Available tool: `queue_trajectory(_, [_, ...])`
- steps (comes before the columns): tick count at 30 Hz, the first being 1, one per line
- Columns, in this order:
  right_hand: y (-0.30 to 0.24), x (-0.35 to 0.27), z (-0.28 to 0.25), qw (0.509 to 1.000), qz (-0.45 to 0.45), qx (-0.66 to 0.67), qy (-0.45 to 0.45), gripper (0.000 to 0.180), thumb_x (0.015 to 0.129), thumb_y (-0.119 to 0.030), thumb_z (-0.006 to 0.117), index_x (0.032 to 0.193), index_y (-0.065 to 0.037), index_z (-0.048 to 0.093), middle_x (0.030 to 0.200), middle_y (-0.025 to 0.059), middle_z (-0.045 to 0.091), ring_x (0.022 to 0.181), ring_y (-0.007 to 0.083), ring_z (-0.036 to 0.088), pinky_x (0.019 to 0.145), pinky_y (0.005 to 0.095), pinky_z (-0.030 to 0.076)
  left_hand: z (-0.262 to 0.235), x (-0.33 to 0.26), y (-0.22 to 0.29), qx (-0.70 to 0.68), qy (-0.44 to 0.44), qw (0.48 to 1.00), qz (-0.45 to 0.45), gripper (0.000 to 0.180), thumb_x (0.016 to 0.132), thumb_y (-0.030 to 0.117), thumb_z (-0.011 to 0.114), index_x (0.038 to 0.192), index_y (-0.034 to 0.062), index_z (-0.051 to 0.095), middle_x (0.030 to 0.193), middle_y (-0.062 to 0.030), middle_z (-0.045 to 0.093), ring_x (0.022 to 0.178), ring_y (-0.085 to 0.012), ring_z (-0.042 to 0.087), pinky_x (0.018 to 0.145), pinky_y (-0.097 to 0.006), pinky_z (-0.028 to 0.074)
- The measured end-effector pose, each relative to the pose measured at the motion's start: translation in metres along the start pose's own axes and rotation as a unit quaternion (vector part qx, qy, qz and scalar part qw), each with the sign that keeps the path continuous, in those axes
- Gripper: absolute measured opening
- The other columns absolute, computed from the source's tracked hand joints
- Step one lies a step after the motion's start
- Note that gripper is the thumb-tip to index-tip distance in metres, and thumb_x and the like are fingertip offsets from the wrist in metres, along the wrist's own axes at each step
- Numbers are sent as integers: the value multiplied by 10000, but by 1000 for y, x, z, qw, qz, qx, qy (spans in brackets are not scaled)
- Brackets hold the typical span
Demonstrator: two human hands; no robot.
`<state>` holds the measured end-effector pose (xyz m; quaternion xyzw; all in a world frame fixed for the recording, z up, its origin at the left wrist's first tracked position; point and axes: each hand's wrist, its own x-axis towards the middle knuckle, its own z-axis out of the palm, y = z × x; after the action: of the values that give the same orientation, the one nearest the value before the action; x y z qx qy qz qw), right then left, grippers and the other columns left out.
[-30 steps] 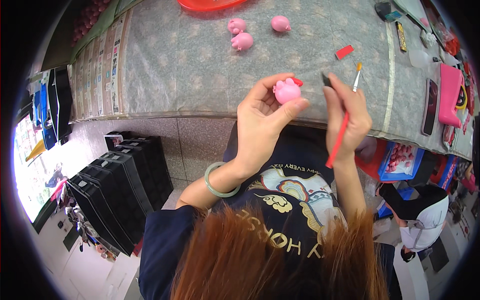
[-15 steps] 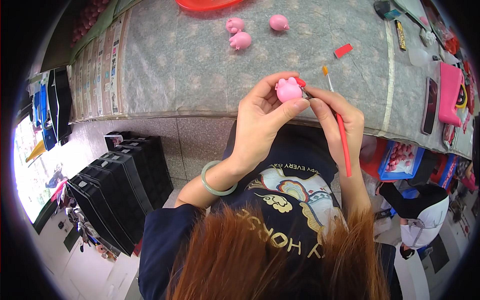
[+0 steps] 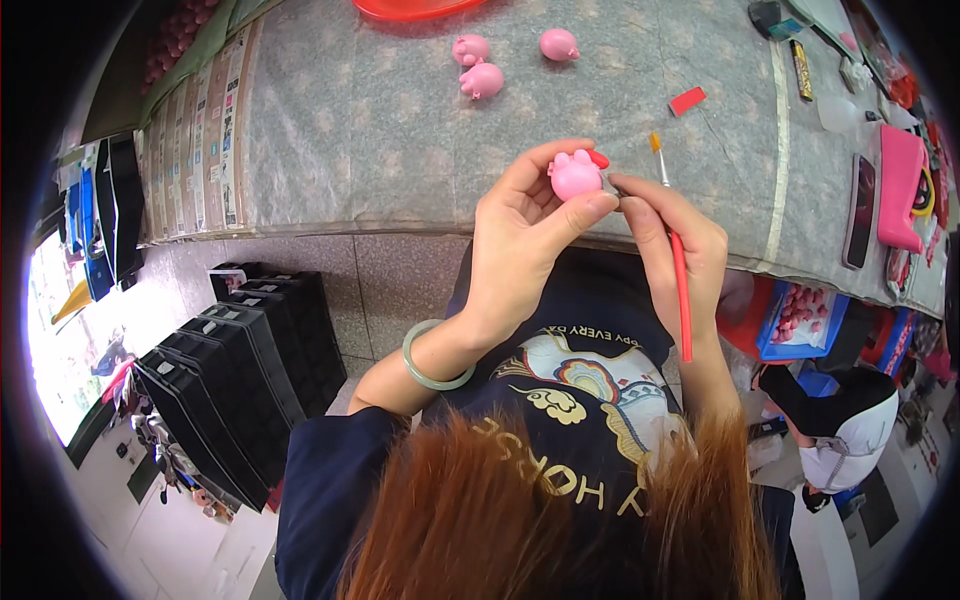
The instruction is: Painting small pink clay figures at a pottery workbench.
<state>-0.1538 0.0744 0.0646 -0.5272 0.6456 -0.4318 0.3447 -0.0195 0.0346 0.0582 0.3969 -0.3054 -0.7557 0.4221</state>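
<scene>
Between the thumb and fingers of my left hand (image 3: 517, 225) is a small round pink toy figure (image 3: 576, 178) with rounded ears, held just over the table's near edge. A small red piece (image 3: 599, 158) shows at its far right side, by my fingertip. My right hand (image 3: 690, 240) is closed around a paintbrush (image 3: 682, 295) with a red handle, its yellow-orange bristles pointing away from me. A short dark metal tip (image 3: 613, 183) pokes out at its thumb and forefinger, near the toy; the rest of that tool is hidden.
Three similar pink figures (image 3: 559, 45) and a red strip (image 3: 687, 101) lie on the grey-covered table (image 3: 350, 130), near a red basin (image 3: 415, 8). A phone (image 3: 858, 212) and a pink tool (image 3: 903, 188) lie at right. Black crates (image 3: 235, 385) stand left; a person (image 3: 850, 435) sits right.
My right hand has drawn the dark tip slightly away from the toy, and the brush has tilted a little. The toy has shifted slightly left in my left hand.
</scene>
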Motion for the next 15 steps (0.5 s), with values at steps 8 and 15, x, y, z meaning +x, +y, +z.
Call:
queue_trajectory(8, [2, 2, 2, 996, -49, -79, 3, 178, 787, -9, 584, 960, 5, 624, 769, 88, 619, 649, 131, 524, 583, 239, 408, -2, 2, 0, 25, -24, 999, 6, 371, 776, -20, 603, 1126, -22, 482, 1006, -66, 539, 892, -103, 532, 805, -218, 439])
queue_trajectory(15, [18, 6, 21, 943, -228, -178, 163, 258, 659, 9, 679, 910, -31, 639, 731, 86, 603, 595, 218, 514, 541, 292, 418, -1, 4, -6, 40, 13, 998, 43, 364, 761, -9, 636, 1095, -27, 492, 1003, -79, 552, 916, -106, 530, 805, -228, 451])
